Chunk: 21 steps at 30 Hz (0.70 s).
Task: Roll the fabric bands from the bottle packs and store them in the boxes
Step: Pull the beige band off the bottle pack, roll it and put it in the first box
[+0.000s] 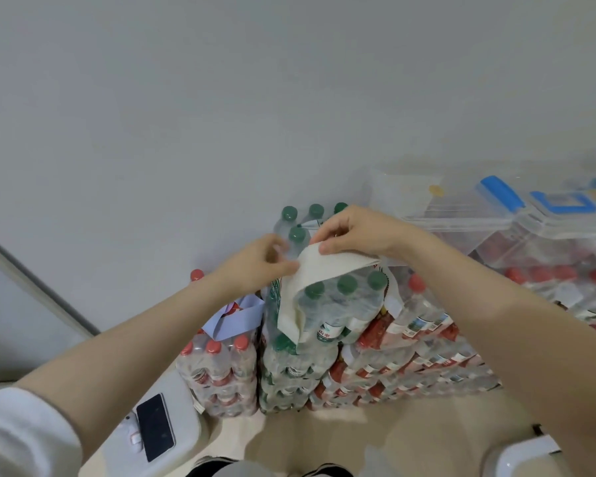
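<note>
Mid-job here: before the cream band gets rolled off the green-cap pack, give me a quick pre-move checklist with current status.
1. Both hands on the cream band: ok; right hand pinches its top edge, left hand grips beside it.
2. Band free of the green-cap pack: not ok; it drapes down over the pack.
3. Rolling started: not ok; band lies flat, unrolled.
4. Clear storage box within reach: ok, to the right.
5. Box open: cannot tell.
6. Blue band on the red-cap pack: untouched.

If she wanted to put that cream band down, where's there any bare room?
Bare floor lies before the bottle packs, between the phone and her right arm. The pack tops are crowded with caps; clear boxes sit on the right-hand stack.
</note>
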Motion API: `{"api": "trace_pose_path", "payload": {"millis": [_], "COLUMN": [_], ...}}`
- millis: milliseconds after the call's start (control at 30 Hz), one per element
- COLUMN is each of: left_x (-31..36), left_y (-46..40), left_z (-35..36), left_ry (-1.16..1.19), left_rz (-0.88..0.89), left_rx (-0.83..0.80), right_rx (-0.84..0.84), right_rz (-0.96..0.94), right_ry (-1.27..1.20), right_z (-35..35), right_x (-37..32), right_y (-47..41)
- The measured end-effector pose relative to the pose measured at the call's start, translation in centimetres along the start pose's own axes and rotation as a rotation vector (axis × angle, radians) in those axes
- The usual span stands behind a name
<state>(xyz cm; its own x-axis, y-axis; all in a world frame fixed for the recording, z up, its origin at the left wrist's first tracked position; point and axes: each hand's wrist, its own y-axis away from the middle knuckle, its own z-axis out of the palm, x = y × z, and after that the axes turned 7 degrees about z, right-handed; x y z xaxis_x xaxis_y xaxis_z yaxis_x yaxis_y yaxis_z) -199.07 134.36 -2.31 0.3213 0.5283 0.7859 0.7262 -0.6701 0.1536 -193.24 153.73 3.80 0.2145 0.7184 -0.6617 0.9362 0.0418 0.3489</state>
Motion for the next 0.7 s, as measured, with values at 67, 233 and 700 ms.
{"api": "trace_pose_path", "payload": {"millis": [67, 233, 700], "left_x": [2.3, 4.0, 1.9], "left_y": [0.0, 0.6, -0.9], "left_z": [0.3, 1.2, 3.9], "left_ry": [0.016, 0.288, 0.623], "left_rz": [0.192, 0.177, -0.038], "left_rx": [-0.087, -0.133, 0.111], "right_rx": [-0.067, -0.001, 0.458], "right_rz": [-0.016, -0.043, 0.114], "right_ry": [0.009, 0.097, -0.857], "right_z": [-0.2, -1.7, 0.8], "right_x": [-0.2, 0.1, 2.2], "right_y": [0.3, 1.3, -3.4]}}
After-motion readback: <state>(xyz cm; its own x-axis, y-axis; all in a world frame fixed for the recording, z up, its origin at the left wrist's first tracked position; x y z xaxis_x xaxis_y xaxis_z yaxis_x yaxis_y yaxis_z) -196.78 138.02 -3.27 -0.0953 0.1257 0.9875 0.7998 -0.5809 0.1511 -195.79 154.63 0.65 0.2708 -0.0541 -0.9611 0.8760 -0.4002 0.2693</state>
